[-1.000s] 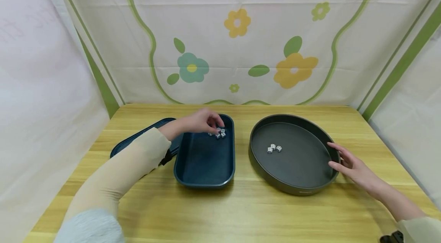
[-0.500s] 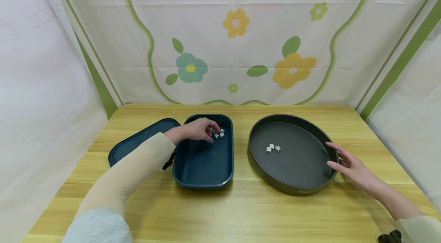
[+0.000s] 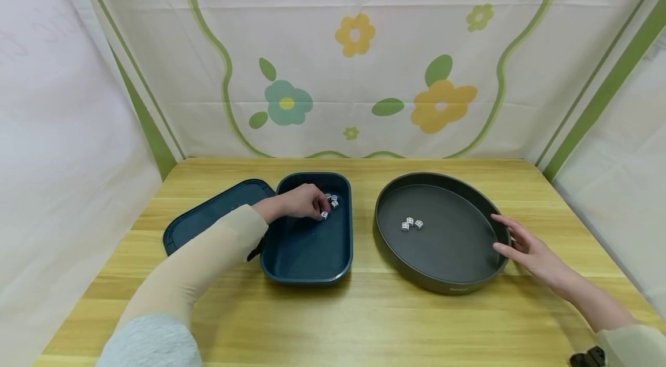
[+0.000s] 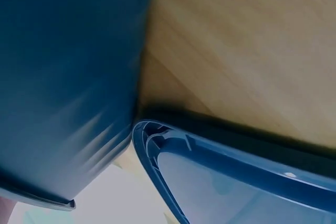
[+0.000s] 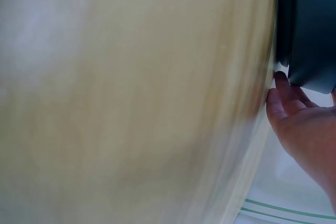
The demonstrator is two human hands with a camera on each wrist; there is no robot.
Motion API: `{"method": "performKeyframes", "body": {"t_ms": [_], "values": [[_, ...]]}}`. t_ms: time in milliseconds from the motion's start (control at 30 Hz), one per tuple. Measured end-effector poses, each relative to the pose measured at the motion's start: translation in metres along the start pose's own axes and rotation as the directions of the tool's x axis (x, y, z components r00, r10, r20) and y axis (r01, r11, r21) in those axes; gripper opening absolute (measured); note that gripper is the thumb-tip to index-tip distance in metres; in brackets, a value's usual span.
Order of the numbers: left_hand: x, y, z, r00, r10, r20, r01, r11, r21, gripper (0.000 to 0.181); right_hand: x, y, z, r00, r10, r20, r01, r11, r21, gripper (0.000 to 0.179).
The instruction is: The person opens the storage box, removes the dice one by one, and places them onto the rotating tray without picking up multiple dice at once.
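Note:
My left hand [image 3: 302, 202] reaches into the dark blue rectangular tray [image 3: 307, 281], thumb and fingertips pinching a white die [image 3: 325, 215]. Several more white dice lie by the fingers toward the tray's far right. In the left wrist view the tray's outer wall [image 4: 63, 87] fills the upper left and hides nearly all of the hand. My right hand [image 3: 536, 254] holds the right rim of the round dark grey pan [image 3: 447, 286], thumb and forefinger over the edge, other fingers outside. Three white dice [image 3: 411, 223] sit together on the pan's floor.
A dark blue lid [image 3: 208, 219] lies left of the tray, its corner beside the tray wall and partly under my left sleeve. Everything stands on a wooden table [image 3: 333, 326]. A flower-printed white cloth [image 3: 312, 37] rises behind the table, with white sides left and right.
My left hand has come down and toward me inside the tray, drawing one die a little away from the other dice. My right hand has stayed at the pan's rim.

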State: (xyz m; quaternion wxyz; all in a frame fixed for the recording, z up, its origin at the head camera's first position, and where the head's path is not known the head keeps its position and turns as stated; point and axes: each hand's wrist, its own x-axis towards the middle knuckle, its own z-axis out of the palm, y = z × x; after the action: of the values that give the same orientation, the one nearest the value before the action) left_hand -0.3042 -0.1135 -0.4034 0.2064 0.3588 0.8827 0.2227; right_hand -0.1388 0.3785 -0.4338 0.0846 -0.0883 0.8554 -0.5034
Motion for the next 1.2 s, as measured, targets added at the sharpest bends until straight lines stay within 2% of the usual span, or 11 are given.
{"method": "performKeyframes", "body": {"t_ms": [267, 500, 633, 900, 1200], "values": [[-0.003, 0.001, -0.001, 1.000, 0.021, -0.008, -0.021, 1.000, 0.023, 0.016, 0.000, -0.001, 0.000, 1.000, 0.001, -0.006, -0.001, 1.000, 0.005, 0.064], [-0.010, 0.010, -0.012, 0.998, 0.042, -0.040, -0.040, 0.998, 0.042, 0.016, -0.001, 0.000, 0.000, 1.000, 0.002, -0.010, -0.002, 1.000, 0.006, 0.064], [-0.014, 0.024, -0.024, 0.998, 0.035, -0.049, -0.034, 0.999, 0.010, 0.017, 0.000, -0.001, 0.000, 1.000, 0.002, -0.007, -0.002, 1.000, 0.003, 0.065], [-0.009, 0.053, -0.041, 0.988, 0.141, -0.068, -0.144, 0.989, -0.042, 0.017, 0.000, -0.001, 0.000, 1.000, -0.010, -0.007, 0.010, 1.000, 0.006, 0.064], [0.010, 0.085, -0.041, 0.974, 0.220, -0.047, -0.220, 0.975, -0.004, 0.014, -0.001, 0.000, 0.000, 1.000, -0.012, 0.001, 0.012, 1.000, 0.018, 0.062]]}}
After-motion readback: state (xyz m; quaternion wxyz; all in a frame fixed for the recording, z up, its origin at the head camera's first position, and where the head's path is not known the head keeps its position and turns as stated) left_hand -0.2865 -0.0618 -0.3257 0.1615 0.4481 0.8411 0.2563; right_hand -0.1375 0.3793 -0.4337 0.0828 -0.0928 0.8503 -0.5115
